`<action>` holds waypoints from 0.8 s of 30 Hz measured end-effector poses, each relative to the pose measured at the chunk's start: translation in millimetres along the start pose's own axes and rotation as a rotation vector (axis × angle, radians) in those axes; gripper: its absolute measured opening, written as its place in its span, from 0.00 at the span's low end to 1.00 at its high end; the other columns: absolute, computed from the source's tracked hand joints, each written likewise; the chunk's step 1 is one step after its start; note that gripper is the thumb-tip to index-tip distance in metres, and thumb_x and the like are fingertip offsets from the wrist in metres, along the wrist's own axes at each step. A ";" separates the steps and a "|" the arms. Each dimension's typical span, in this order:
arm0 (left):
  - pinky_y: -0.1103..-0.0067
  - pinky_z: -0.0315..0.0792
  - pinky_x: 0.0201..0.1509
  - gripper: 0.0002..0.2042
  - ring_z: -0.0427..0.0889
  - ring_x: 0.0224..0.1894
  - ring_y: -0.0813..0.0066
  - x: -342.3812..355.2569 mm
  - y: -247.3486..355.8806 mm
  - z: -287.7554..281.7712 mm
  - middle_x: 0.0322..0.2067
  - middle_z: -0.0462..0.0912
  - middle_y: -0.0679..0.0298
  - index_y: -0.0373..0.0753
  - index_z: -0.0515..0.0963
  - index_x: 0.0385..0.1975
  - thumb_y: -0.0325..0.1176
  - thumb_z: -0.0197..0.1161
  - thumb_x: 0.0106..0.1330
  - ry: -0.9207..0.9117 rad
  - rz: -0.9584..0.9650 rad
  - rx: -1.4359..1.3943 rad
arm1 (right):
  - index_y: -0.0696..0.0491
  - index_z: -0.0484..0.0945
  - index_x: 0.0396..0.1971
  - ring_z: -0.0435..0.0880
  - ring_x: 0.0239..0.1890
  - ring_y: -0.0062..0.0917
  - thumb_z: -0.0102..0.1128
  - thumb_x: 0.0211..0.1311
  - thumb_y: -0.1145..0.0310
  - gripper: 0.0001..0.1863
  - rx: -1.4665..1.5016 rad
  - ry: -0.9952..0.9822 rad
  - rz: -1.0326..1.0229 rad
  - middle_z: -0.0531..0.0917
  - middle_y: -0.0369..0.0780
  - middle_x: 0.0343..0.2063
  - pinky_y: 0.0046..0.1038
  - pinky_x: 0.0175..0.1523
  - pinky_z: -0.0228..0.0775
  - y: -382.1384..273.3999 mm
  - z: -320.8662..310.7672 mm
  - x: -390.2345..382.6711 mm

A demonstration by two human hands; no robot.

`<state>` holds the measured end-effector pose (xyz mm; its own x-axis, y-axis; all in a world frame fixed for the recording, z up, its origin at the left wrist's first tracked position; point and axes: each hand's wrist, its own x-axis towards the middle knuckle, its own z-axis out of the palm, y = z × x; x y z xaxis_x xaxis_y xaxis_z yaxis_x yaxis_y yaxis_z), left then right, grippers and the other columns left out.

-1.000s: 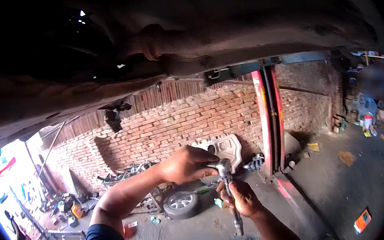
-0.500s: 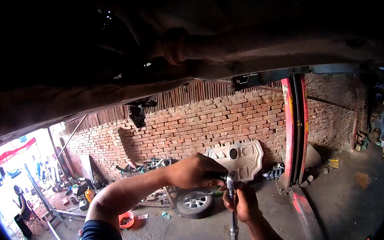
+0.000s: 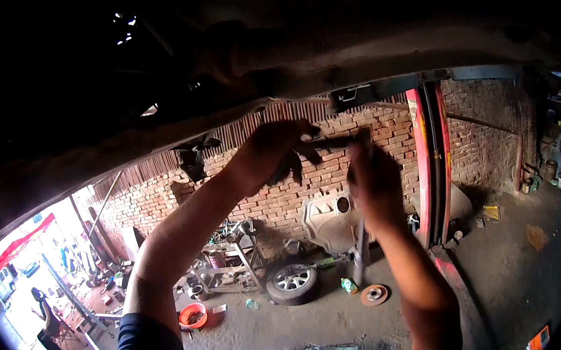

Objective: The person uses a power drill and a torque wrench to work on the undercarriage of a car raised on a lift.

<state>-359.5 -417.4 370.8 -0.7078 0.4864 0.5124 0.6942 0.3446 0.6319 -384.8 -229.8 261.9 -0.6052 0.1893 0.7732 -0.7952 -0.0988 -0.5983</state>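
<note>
Head view: From my remote post I see a socket ratchet [image 3: 337, 143] raised near the centre of the frame, below the dark vehicle underbody [image 3: 400, 57] spanning the top. The right hand [image 3: 375, 184] is wrapped around its head end, an extension bar [image 3: 360, 250] hanging beneath the fist. The left hand [image 3: 268, 150] is at the handle's outer end; shadow and blur keep me from telling whether its fingers grip or merely spread. In my judgement the tool is not yet set on any fastener, so its turning work appears left; what is done overhead I cannot tell. A wheel [image 3: 292, 281] and brake disc [image 3: 375, 294] lie at lower centre.
</note>
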 end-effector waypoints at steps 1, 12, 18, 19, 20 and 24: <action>0.84 0.68 0.19 0.20 0.80 0.20 0.79 0.0 -11.6 -3.8 0.31 0.87 0.57 0.31 0.75 0.54 0.43 0.48 0.79 0.069 0.058 0.009 | 0.57 0.76 0.27 0.71 0.19 0.25 0.59 0.70 0.55 0.20 0.076 0.016 -0.009 0.73 0.38 0.15 0.32 0.28 0.61 -6.4 -3.1 12.9; 0.71 0.76 0.42 0.28 0.81 0.39 0.63 -42.4 -163.4 61.9 0.44 0.79 0.56 0.31 0.76 0.53 0.39 0.76 0.56 0.211 0.325 0.625 | 0.56 0.76 0.26 0.79 0.22 0.37 0.61 0.67 0.47 0.25 0.051 0.187 -0.486 0.78 0.43 0.19 0.37 0.31 0.69 -20.9 28.1 96.7; 0.65 0.76 0.45 0.29 0.81 0.42 0.53 -6.1 -195.8 69.4 0.46 0.78 0.53 0.37 0.76 0.54 0.39 0.77 0.52 0.332 0.230 0.664 | 0.57 0.76 0.27 0.79 0.22 0.37 0.63 0.66 0.48 0.24 0.044 0.226 -0.530 0.78 0.43 0.18 0.37 0.30 0.69 -20.1 33.7 102.5; 0.65 0.77 0.45 0.29 0.81 0.41 0.53 2.2 -204.5 68.3 0.47 0.78 0.53 0.36 0.76 0.54 0.41 0.76 0.54 0.274 0.120 0.634 | 0.57 0.76 0.28 0.80 0.23 0.36 0.64 0.66 0.48 0.24 0.048 0.224 -0.542 0.78 0.43 0.18 0.37 0.30 0.70 -17.7 35.5 102.7; 0.65 0.77 0.46 0.29 0.81 0.41 0.53 9.6 -220.9 70.8 0.48 0.78 0.53 0.36 0.76 0.54 0.42 0.76 0.54 0.320 0.197 0.698 | 0.57 0.76 0.28 0.80 0.23 0.36 0.65 0.66 0.49 0.23 0.048 0.218 -0.552 0.78 0.42 0.18 0.36 0.30 0.70 -13.5 37.5 102.4; 0.64 0.76 0.49 0.27 0.81 0.43 0.51 46.4 -231.1 77.2 0.49 0.77 0.51 0.35 0.77 0.51 0.43 0.75 0.55 0.375 0.212 0.588 | 0.57 0.76 0.29 0.80 0.22 0.34 0.66 0.65 0.50 0.22 -0.097 0.270 -0.700 0.79 0.41 0.18 0.35 0.30 0.70 -14.4 34.0 108.0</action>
<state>-542.7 -412.5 203.6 -0.4741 0.3188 0.8207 0.7020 0.6995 0.1338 -439.9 -241.1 361.2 0.0795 0.4101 0.9086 -0.9763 0.2161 -0.0121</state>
